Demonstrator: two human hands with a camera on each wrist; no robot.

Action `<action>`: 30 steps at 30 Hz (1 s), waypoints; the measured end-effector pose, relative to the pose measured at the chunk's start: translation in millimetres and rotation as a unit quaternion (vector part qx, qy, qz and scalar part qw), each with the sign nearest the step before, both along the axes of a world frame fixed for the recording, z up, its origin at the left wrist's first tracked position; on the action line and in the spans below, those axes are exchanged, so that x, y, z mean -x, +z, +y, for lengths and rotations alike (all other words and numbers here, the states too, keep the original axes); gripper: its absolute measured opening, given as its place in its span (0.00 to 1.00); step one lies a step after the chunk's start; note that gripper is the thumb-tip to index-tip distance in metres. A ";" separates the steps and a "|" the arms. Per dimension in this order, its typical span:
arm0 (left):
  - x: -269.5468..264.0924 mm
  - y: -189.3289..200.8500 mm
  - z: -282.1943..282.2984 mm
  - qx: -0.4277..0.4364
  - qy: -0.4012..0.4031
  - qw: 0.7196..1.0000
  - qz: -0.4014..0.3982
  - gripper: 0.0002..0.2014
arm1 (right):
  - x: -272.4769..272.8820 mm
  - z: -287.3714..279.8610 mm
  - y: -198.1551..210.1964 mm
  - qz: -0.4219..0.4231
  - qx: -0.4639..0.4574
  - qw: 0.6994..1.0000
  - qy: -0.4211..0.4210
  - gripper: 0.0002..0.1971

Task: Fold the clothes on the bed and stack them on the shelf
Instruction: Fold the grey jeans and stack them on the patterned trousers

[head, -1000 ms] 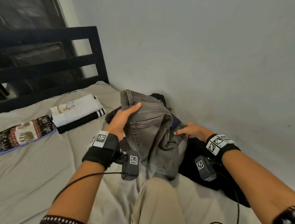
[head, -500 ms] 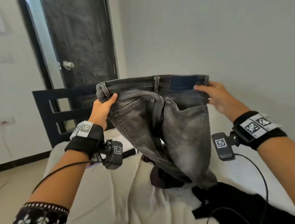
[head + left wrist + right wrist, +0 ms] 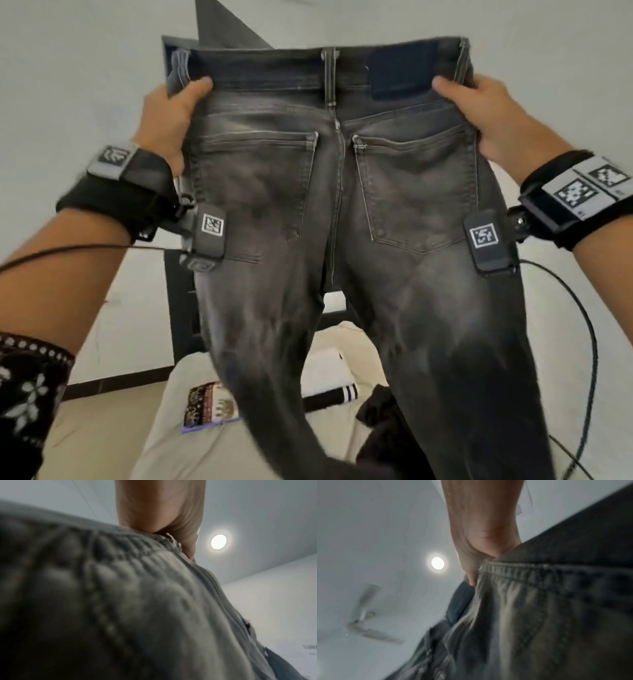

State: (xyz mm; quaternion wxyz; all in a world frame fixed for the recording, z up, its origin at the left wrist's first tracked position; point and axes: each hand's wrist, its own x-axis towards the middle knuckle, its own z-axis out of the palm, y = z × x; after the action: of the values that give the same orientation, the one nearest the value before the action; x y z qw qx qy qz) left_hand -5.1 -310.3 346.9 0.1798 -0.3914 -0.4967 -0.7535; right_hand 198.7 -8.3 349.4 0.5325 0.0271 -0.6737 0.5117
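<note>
Head view. Jeans (image 3: 329, 205): dark grey, held up by the waistband, back pockets facing the wearer of the camera, legs hanging down over the bed (image 3: 164, 438). Left hand (image 3: 171, 120): at the left end of the waistband, thumb on the near side, fingers curled behind and clamped on the denim. Right hand (image 3: 479, 113): at the right end, thumb in front, fingers clamped on the cloth likewise. On the bed below: a folded patterned cloth (image 3: 209, 407), a folded white garment (image 3: 325, 373) on a black one with white stripes (image 3: 332, 397), and a loose dark heap (image 3: 383, 421) to the right. Black bed frame (image 3: 178, 308) behind.

Left wrist view. Left hand (image 3: 163, 509) from below, gripping the edge of the jeans (image 3: 120, 608); cloth blurred and filling most of the frame. Round ceiling light (image 3: 218, 541) beyond.

Right wrist view. Right hand (image 3: 481, 531) pinching the hem of the jeans (image 3: 539, 615). Ceiling light (image 3: 438, 563) and a blurred ceiling fan (image 3: 366, 622) above.
</note>
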 end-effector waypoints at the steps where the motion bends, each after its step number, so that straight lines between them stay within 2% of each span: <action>1: -1.4 11.6 -8.4 0.011 0.004 1.000 -0.003 0.16 | 1.9 -5.3 10.3 -0.015 -0.002 1.000 0.008 0.07; 6: 8.7 42.1 -47.6 0.070 0.005 0.997 -0.032 0.08 | 8.0 -15.8 44.3 -0.038 -0.008 0.998 0.039 0.09; 8: 19.9 37.7 -49.9 0.123 0.062 0.989 -0.051 0.08 | 31.7 -16.9 40.8 -0.102 -0.010 0.994 0.026 0.09; 10: 34.2 27.6 -42.5 0.212 0.193 0.957 -0.049 0.14 | 61.3 -12.9 30.2 -0.168 -0.031 0.985 -0.017 0.09; 12: 36.1 15.1 -33.5 0.302 0.313 0.900 -0.030 0.21 | 84.7 -15.6 17.5 -0.208 -0.054 0.975 -0.060 0.10; 13: 33.8 9.8 -29.8 0.330 0.334 0.883 -0.027 0.23 | 95.3 -19.8 13.7 -0.221 -0.058 0.971 -0.073 0.10; 15: 30.1 3.7 -23.4 0.341 0.341 0.875 -0.043 0.24 | 112.4 -33.0 10.0 -0.197 -0.041 0.975 -0.097 0.08; 16: 31.4 2.7 -21.3 0.319 0.328 0.887 -0.062 0.25 | 120.6 -43.7 9.6 -0.189 -0.030 0.975 -0.116 0.09; 18: 32.6 1.8 -16.1 0.227 0.247 0.935 -0.112 0.26 | 137.2 -65.3 10.5 -0.151 0.015 0.979 -0.132 0.17; 20: 22.5 3.1 -7.1 0.168 0.147 0.966 -0.131 0.11 | 148.9 -87.9 12.3 -0.122 0.027 0.986 -0.112 0.13; 21: 14.8 4.9 -1.7 0.164 0.102 0.973 -0.128 0.06 | 156.1 -95.7 13.4 -0.111 0.022 0.988 -0.102 0.16; 25: -23.6 11.5 19.5 0.152 -0.045 0.984 -0.078 0.05 | 163.4 -137.0 17.9 -0.056 0.013 0.998 -0.006 0.25; 28: -37.9 12.5 22.2 0.166 -0.088 0.981 -0.050 0.08 | 158.6 -147.0 23.2 -0.083 0.011 0.990 0.113 0.56; 29: -37.2 12.9 18.9 0.172 -0.110 0.978 -0.046 0.12 | 156.8 -144.6 22.7 -0.097 -0.003 0.984 0.149 0.62; 30: -35.5 13.7 13.3 0.177 -0.135 0.974 -0.046 0.16 | 149.4 -145.0 19.6 -0.105 -0.017 0.979 0.171 0.63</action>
State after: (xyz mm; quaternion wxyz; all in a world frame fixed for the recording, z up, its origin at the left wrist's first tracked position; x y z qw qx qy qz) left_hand 30.4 -297.0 360.6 -0.0193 -0.4451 -0.5728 -0.6880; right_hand 49.3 -153.3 369.0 0.3625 0.0971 -0.7199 0.5839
